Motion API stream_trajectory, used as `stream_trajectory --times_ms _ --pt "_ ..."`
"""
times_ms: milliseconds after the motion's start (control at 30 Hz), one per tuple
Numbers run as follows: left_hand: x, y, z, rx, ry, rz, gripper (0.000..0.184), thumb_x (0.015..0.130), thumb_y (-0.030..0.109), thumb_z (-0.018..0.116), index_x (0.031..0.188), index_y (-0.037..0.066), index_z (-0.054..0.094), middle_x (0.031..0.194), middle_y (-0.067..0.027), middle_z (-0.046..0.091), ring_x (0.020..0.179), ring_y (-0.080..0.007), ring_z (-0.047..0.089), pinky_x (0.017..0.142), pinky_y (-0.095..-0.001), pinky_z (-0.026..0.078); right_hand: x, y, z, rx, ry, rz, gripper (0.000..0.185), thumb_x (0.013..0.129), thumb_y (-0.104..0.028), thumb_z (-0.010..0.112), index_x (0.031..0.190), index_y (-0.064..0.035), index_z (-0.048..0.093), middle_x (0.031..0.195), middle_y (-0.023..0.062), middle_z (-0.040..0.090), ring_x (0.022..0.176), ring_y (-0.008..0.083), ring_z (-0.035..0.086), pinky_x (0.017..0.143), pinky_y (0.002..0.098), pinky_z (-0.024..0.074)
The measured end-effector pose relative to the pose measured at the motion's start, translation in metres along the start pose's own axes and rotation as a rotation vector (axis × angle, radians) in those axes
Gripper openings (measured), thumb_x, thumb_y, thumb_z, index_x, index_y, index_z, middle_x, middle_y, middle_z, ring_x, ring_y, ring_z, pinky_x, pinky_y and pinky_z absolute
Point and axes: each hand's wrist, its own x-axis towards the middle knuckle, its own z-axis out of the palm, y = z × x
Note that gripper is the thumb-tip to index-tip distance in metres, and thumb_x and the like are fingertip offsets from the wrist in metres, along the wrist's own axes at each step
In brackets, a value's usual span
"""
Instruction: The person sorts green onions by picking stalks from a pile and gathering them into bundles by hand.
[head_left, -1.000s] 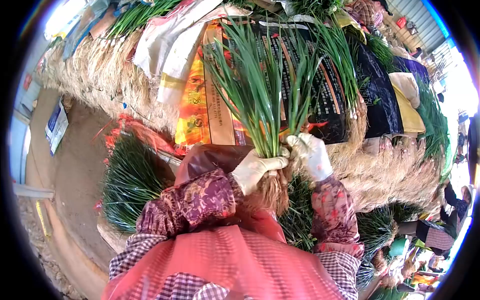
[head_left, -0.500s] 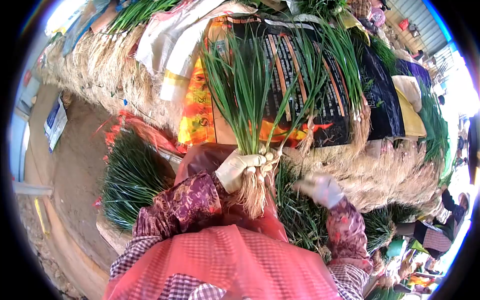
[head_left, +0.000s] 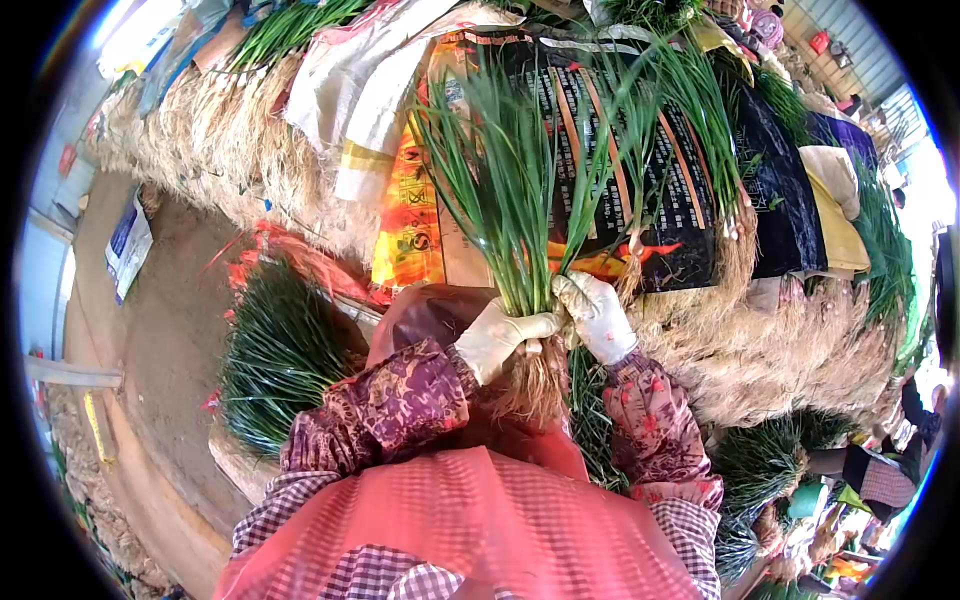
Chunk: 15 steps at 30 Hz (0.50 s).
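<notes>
While the printed sack (head_left: 665,215) lies spread beyond, the green bunch (head_left: 510,200) is upright in the left hand (head_left: 498,338).
Its fingers grip the stems; the right hand (head_left: 597,314), apart earlier, now meets the bunch, fingers curled narrow.

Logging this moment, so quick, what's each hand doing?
Left hand: closed around the onion bunch.
Right hand: fingers bent against the bunch's side; whether they grip anything can't be told.
</notes>
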Motion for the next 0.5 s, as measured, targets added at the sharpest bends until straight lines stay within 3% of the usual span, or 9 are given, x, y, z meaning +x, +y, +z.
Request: stream_trajectory --times_ms 133,233,267,333,367,433,467,500 --pt "-0.001 0.000 -0.011 0.029 -0.206 0.047 0.013 0.082 0.009 0.063 0.094 0.005 0.059 0.083 -0.0053 0.063 0.068 -0.0123 0.059 0.059 -0.0239 0.049 0.001 -0.003 -0.009 -0.346 -0.033 -0.217 0.023 0.095 -0.020 0.056 0.084 -0.0002 0.060 0.061 0.0095 0.056 0.053 0.0157 0.055 0.049 0.0310 0.0433" --pt "-0.009 0.004 -0.006 -0.055 -0.169 0.005 0.013 0.082 0.009 0.062 0.093 0.005 0.058 0.080 -0.0071 0.062 0.068 -0.0132 0.060 0.058 -0.0258 0.050 -0.010 -0.003 -0.023 -0.365 -0.075 -0.049 0.019 0.094 -0.017 0.057 0.084 -0.0008 0.060 0.063 0.0086 0.058 0.053 0.0185 0.056 0.049 0.0324 0.0437" --pt "-0.011 0.004 -0.006 -0.119 -0.138 -0.008 0.015 0.082 0.009 0.061 0.095 0.006 0.057 0.083 -0.0067 0.061 0.069 -0.0145 0.060 0.054 -0.0270 0.050 -0.018 -0.012 -0.029 -0.503 -0.086 -0.124 0.017 0.092 -0.015 0.059 0.083 -0.0001 0.060 0.063 0.0075 0.059 0.053 0.0182 0.057 0.048 0.0314 0.0430" --pt "-0.015 0.003 -0.016 -0.237 -0.106 -0.023 0.016 0.081 0.004 0.061 0.096 0.006 0.056 0.092 -0.0081 0.060 0.073 -0.0170 0.060 0.052 -0.0265 0.052 -0.042 -0.012 -0.050 -0.531 -0.036 0.029 0.021 0.092 -0.020 0.059 0.081 -0.0029 0.062 0.070 0.0077 0.062 0.059 0.0209 0.059 0.053 0.0323 0.0464" --pt "-0.016 0.005 -0.023 -0.275 -0.116 -0.013 0.016 0.081 0.003 0.062 0.096 0.006 0.056 0.095 -0.0082 0.059 0.074 -0.0177 0.060 0.051 -0.0263 0.053 -0.053 -0.032 -0.060 -0.498 -0.079 0.247 0.024 0.091 -0.024 0.060 0.079 -0.0043 0.062 0.072 0.0081 0.063 0.062 0.0222 0.060 0.058 0.0331 0.0486" --pt "-0.019 0.008 -0.027 -0.350 -0.141 -0.015 0.022 0.082 0.003 0.062 0.102 0.006 0.054 0.093 -0.0062 0.056 0.076 -0.0170 0.059 0.050 -0.0244 0.052 -0.066 -0.032 -0.073 -0.820 -0.393 0.480 0.030 0.088 -0.033 0.064 0.076 -0.0060 0.064 0.072 0.0076 0.064 0.067 0.0220 0.061 0.069 0.0341 0.0506" --pt "-0.018 0.008 -0.026 -0.350 -0.166 -0.003 0.023 0.083 0.003 0.061 0.104 0.006 0.054 0.093 -0.0055 0.056 0.075 -0.0159 0.059 0.049 -0.0229 0.050 -0.067 -0.022 -0.077 -1.011 -0.368 0.320 0.035 0.084 -0.040 0.070 0.078 -0.0054 0.066 0.072 0.0072 0.064 0.069 0.0184 0.061 0.075 0.0341 0.0501" --pt "-0.015 0.009 -0.024 -0.348 -0.194 0.006 0.024 0.084 0.004 0.061 0.106 0.006 0.054 0.092 -0.0048 0.056 0.074 -0.0147 0.058 0.048 -0.0215 0.049 -0.059 -0.020 -0.084 -0.871 -0.188 0.297 0.034 0.082 -0.040 0.071 0.084 -0.0065 0.069 0.077 0.0075 0.066 0.070 0.0169 0.062 0.071 0.0329 0.0512"
